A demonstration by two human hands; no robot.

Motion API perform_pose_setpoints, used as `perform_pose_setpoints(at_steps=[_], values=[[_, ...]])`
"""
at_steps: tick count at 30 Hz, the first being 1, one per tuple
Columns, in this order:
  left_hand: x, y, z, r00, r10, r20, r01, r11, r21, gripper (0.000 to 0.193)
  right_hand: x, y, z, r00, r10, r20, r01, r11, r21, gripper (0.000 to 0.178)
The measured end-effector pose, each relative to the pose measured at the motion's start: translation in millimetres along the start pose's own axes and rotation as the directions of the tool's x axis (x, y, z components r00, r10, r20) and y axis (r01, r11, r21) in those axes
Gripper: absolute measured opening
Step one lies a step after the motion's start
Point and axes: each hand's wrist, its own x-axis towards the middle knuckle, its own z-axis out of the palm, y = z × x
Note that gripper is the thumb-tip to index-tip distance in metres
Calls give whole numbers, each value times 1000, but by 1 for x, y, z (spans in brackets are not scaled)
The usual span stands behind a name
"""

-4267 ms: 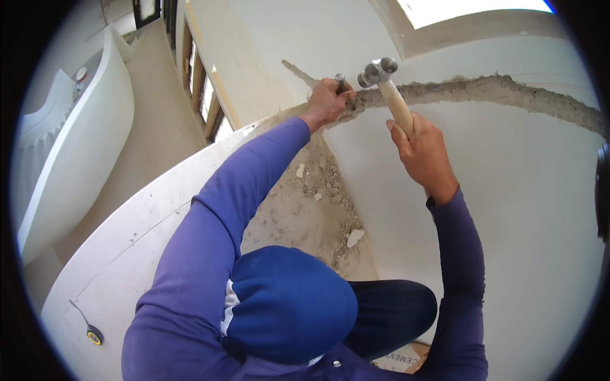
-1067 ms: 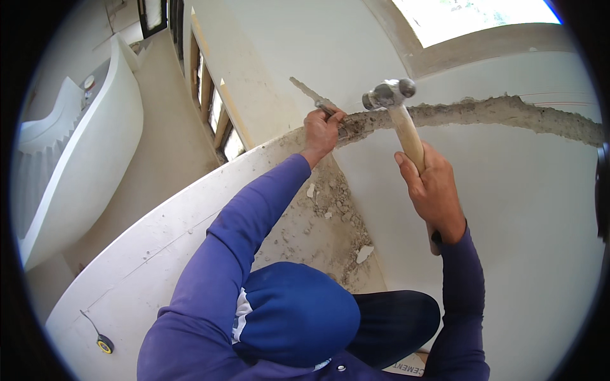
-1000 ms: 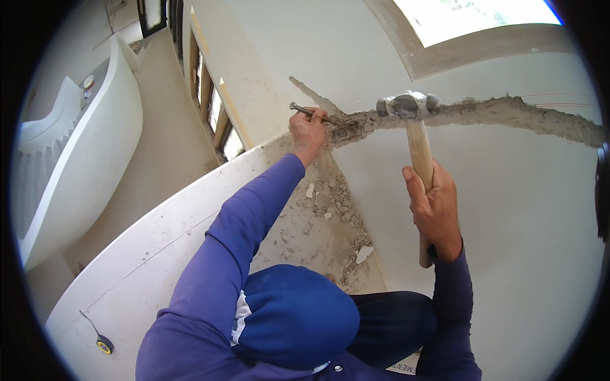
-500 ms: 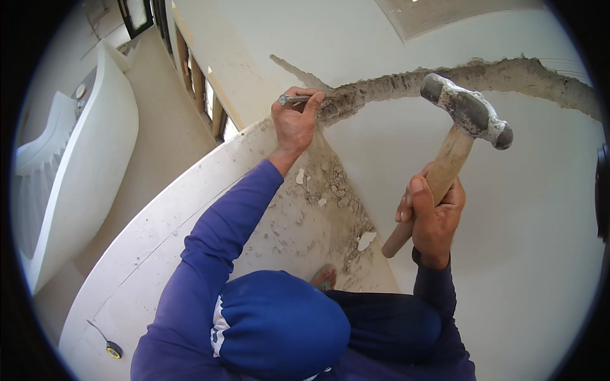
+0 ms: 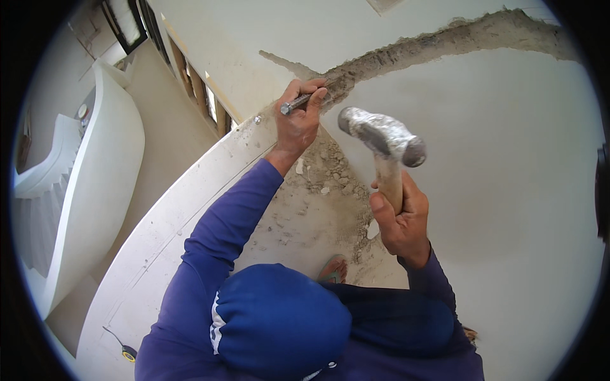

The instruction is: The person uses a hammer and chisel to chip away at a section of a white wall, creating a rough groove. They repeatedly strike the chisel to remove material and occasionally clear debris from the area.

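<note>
My left hand (image 5: 297, 130) is closed around a metal chisel (image 5: 300, 101). The chisel's blunt end points down toward me, and its tip reaches into the rough channel (image 5: 413, 57) cut in the white wall; the exact contact point is hidden by my fingers. In my right hand (image 5: 408, 228) is a ball-peen hammer (image 5: 381, 136), gripped by its wooden handle. Its worn, white-stained head hangs in the air to the right of the chisel, apart from it.
Broken plaster and grey rubble (image 5: 333, 171) lie along the wall's foot on the curved white ledge (image 5: 168, 244). A yellow-black tape measure (image 5: 129, 353) sits at lower left. A sandalled foot (image 5: 333, 270) rests near the debris. Beyond the ledge, a curved white stair parapet (image 5: 111, 165) stands lower down.
The hammer has swung left, closer to the chisel, with my right hand. The chisel now tilts more steeply in my left hand. The whole view has shifted slightly.
</note>
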Motion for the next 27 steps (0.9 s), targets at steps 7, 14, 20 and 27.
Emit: perform_pose_setpoints(at_steps=[7, 14, 20, 27], values=[[6, -9, -12, 993, 11, 119, -16, 999, 34, 7, -12, 18, 24, 953, -131, 274, 207, 940, -270, 36], [15, -2, -9, 958, 150, 243, -181, 977, 113, 12, -7, -3, 22, 910, -307, 278, 392, 857, -336, 36], [7, -11, -5, 916, 225, 331, -305, 929, 212, 16, 12, 27, 37, 899, -415, 139, 414, 706, -574, 32], [11, -10, -3, 900, 268, 344, -376, 877, 299, 17, -6, -6, 43, 871, -461, 172, 482, 728, -488, 28]])
